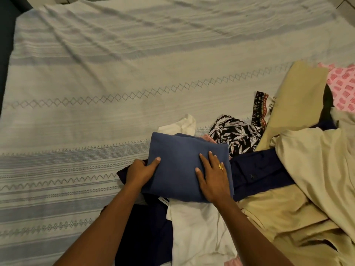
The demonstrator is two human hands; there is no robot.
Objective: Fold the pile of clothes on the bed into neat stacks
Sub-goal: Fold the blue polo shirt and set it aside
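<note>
Resting on top of the near part of the clothes pile point(278, 169), a folded blue garment point(180, 169) lay between the person's two hands on the bed point(96, 93). The left hand point(141, 171) gripped the garment's left edge, its thumb pressed on the top surface and its fingers point(143, 162) curled round the edge and underneath. The right hand point(213, 179) lay flat and open on the garment's right half, fingers spread and pressing down, holding nothing closed in its grasp; a gold ring point(221, 167) showed on one finger. Under the blue garment lay a dark navy piece point(257, 169) stretching to the right and a white piece point(199, 233) nearer the person. Further right, beige cloth point(311, 179) was heaped loosely, with a pink patterned fabric point(343, 87) at the far right edge. A black-and-white leaf-print garment point(236, 133) sat just beyond the blue one. The striped bedspread point(76, 131) to the left and far side lay bare.
</note>
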